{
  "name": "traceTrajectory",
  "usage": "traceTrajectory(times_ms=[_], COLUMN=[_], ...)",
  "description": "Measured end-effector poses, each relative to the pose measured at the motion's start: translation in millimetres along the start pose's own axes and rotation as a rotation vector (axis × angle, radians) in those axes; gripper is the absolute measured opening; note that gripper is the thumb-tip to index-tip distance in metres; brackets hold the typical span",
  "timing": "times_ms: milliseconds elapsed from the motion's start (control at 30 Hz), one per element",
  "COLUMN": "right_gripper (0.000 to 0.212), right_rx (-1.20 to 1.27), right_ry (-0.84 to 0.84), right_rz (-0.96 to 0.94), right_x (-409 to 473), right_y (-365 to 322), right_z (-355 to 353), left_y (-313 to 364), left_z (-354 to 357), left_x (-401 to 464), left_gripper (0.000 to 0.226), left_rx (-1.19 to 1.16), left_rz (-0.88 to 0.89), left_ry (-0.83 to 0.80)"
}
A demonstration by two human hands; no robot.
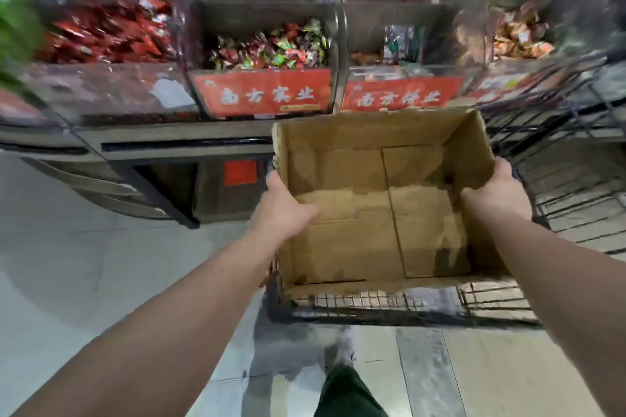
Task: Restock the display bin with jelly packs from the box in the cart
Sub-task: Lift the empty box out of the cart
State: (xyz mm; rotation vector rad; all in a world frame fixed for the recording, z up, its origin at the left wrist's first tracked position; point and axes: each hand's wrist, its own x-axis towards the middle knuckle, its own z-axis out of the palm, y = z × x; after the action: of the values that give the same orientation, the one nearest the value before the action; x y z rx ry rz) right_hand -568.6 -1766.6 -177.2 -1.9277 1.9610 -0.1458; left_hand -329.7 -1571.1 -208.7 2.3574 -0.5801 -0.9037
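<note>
A brown cardboard box (382, 200) stands open over the black wire cart (406, 308), and its inside shows only bare cardboard. My left hand (281, 210) grips the box's left wall. My right hand (498, 193) holds the right wall. Behind the box, a clear display bin (264, 95) with a red label holds a heap of small mixed red and green jelly packs (271, 47). The whole view is motion-blurred.
To the right is another red-labelled bin (403, 95) with dark packs standing in it; to the left a bin of red packs (108, 30). More bins fill the upper shelf. The shelf base (169, 159) and pale floor lie left; my leg (345, 389) shows below.
</note>
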Motion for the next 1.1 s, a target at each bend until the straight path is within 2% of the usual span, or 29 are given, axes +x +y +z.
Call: traceTrajectory(times_ms=[167,300,433,567,633,733,900,1100], right_gripper=[0.058,0.061,0.060,0.070,0.073,0.064,0.056,0.060], right_rx=[-0.003,0.031,0.046,0.067,0.066,0.069,0.078,0.070], right_ry=[0.105,0.114,0.030,-0.034,-0.066,-0.131,-0.302,-0.503], right_rz=[-0.101,-0.245,-0.412,-0.603,-0.688,-0.800,-0.980,-1.085], right_x=[-108,-190,-265,-332,-367,-416,-478,-536], right_y=[-80,-168,-264,-365,-412,-482,-602,-754], right_z=[-50,-40,-1,49,77,125,213,282], left_y=[-31,-93,-173,-257,-300,-361,-450,-515], left_z=[-132,-242,-336,-413,-445,-490,-567,-675], left_x=[-55,-84,-111,-128,-132,-136,-121,-82], left_gripper=[0.101,0.100,0.110,0.097,0.101,0.104,0.099,0.100], left_rx=[0.000,-0.086,-0.087,-0.151,-0.160,-0.197,-0.228,-0.274], left_rz=[0.120,0.132,0.021,-0.085,-0.177,-0.279,-0.486,-0.674], left_ry=[0.085,0.221,0.408,0.589,0.662,0.760,0.865,0.952])
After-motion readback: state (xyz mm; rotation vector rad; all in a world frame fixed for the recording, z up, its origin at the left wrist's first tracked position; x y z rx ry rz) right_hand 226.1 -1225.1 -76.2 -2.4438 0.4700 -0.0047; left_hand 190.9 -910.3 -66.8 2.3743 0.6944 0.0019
